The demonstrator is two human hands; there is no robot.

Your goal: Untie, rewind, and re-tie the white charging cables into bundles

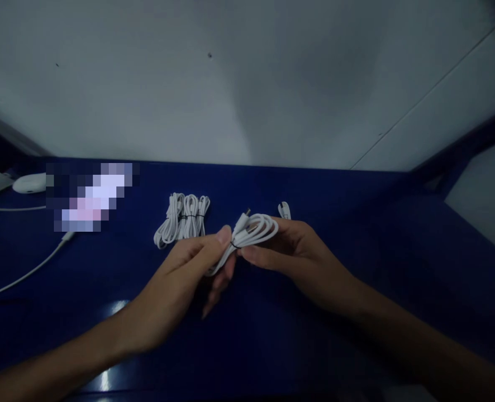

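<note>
Between my two hands, above the blue table, is a coiled white USB cable [261, 230] with a thin black tie round its middle and a metal plug tip sticking up. My left hand [199, 254] pinches the coil near the tie, thumb on top. The fingers of my right hand [300, 245] are closed at the tie and along the coil's right side; some of them are hidden behind it. Several similar tied white cables [184, 216] lie in a row just beyond my left hand. Behind my right hand, part of another white cable [284, 210] shows on the table.
At the left, a blurred-out device with a bright screen [100, 192] has a white cord [42, 268] running from it. A white rounded object [29, 183] lies beside it. A pale wall [167, 84] rises behind the blue table [356, 223], with dark blue frame bars at both sides.
</note>
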